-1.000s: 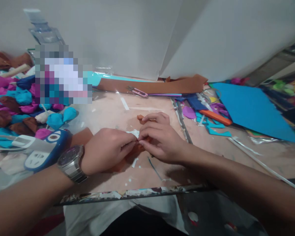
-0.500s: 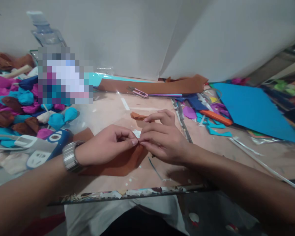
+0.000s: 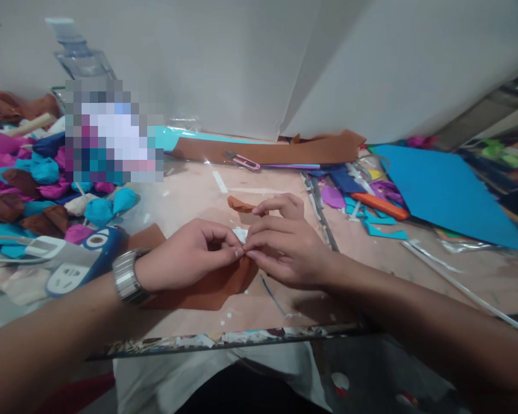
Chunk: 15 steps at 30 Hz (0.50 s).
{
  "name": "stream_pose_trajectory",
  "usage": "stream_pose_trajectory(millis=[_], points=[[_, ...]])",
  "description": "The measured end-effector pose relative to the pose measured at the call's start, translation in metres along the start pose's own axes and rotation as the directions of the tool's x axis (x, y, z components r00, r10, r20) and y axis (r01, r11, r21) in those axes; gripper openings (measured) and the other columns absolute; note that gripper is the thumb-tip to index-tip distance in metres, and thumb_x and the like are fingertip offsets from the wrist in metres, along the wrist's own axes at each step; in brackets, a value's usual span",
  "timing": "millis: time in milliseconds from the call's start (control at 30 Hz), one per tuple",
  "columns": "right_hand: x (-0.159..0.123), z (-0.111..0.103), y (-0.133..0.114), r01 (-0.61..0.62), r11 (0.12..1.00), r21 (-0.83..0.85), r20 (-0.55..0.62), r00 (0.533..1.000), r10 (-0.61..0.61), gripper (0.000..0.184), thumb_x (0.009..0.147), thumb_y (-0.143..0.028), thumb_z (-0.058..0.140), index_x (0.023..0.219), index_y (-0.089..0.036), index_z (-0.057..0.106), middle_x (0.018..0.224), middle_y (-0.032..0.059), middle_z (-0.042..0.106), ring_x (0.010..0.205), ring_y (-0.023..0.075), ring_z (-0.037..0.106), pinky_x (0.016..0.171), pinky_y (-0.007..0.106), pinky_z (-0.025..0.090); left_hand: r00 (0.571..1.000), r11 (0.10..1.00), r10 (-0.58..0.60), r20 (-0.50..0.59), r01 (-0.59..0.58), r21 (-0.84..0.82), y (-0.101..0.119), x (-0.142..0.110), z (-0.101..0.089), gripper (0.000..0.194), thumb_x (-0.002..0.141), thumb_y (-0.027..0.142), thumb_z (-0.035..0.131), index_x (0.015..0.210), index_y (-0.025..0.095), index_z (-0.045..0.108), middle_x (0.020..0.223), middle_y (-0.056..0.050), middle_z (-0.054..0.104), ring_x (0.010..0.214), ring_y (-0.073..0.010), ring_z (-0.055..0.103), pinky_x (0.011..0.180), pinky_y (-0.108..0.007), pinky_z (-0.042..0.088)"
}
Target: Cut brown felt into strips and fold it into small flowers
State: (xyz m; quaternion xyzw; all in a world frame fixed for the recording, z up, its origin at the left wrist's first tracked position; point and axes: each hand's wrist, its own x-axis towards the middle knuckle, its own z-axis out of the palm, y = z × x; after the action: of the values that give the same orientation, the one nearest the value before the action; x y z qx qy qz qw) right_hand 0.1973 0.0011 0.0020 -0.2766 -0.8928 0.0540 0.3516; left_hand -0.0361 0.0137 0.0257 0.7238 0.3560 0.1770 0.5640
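My left hand, a metal-band watch on its wrist, is closed, with thumb and forefinger pinched together. Its tips meet those of my right hand, which pinches from the other side. What sits in the pinch is too small to make out. A bit of white material shows just behind the fingertips. Below the hands lies a sheet of brown paper, partly hidden by my left hand. A folded brown paper piece appears at the raised outer fingers of my right hand; whether they touch it I cannot tell.
Crumpled paper bundles and a blue-white power strip crowd the left. Behind are a brown paper strip, pink thread snips and a plastic bottle. An orange cutter and blue sheet lie right.
Both hands stay pinched together at nearly the same spot. The outer fingers of my right hand and the folded brown piece have shifted very slightly left.
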Motion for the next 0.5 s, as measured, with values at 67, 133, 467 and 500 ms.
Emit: stream_pose_trajectory(millis=[67, 133, 467, 500], points=[[-0.0001, 0.0004, -0.0006, -0.002, 1.000, 0.013, -0.002, 1.000, 0.002, 0.008, 0.093, -0.021, 0.069, 0.093, -0.027, 0.073, 0.091, -0.0007, 0.079, 0.117, 0.0285, 0.062, 0.109, 0.055, 0.037, 1.000, 1.000, -0.002, -0.005, 0.002, 0.018, 0.0001, -0.0008, 0.0005, 0.023, 0.096, 0.031, 0.065, 0.083, 0.016, 0.075, 0.075, 0.001, 0.071, 0.068, -0.0102, 0.057, 0.065, -0.021, 0.044], [-0.0005, 0.0008, -0.0008, -0.017, 1.000, 0.023, 0.002, 1.000, 0.017, 0.007, 0.093, -0.021, 0.069, 0.094, -0.027, 0.072, 0.092, 0.0001, 0.079, 0.118, 0.0284, 0.061, 0.109, 0.054, 0.038, 1.000, 0.998, 0.009, -0.022, -0.007, 0.061, 0.0003, -0.0020, 0.0011, 0.025, 0.097, 0.032, 0.064, 0.081, 0.016, 0.074, 0.074, 0.001, 0.070, 0.068, -0.0104, 0.057, 0.065, -0.021, 0.044], [-0.0021, 0.0047, 0.0003, -0.132, 0.989, 0.066, 0.056, 0.990, 0.129, 0.002, 0.093, -0.022, 0.068, 0.092, -0.024, 0.069, 0.098, 0.0043, 0.076, 0.129, 0.0311, 0.054, 0.111, 0.056, 0.036, 0.987, 0.895, 0.131, -0.097, -0.075, 0.439, 0.0032, -0.0076, 0.0054, 0.025, 0.098, 0.028, 0.060, 0.078, 0.020, 0.073, 0.068, 0.004, 0.070, 0.063, -0.0101, 0.058, 0.064, -0.024, 0.040], [-0.0020, 0.0049, -0.0002, -0.152, 0.985, 0.077, 0.068, 0.987, 0.147, 0.003, 0.092, -0.021, 0.068, 0.092, -0.024, 0.068, 0.097, 0.0044, 0.076, 0.129, 0.0312, 0.054, 0.111, 0.056, 0.036, 0.985, 0.877, 0.143, -0.095, -0.081, 0.474, 0.0027, -0.0071, 0.0060, 0.025, 0.098, 0.027, 0.060, 0.079, 0.020, 0.073, 0.070, 0.004, 0.071, 0.064, -0.0105, 0.059, 0.065, -0.024, 0.040]])
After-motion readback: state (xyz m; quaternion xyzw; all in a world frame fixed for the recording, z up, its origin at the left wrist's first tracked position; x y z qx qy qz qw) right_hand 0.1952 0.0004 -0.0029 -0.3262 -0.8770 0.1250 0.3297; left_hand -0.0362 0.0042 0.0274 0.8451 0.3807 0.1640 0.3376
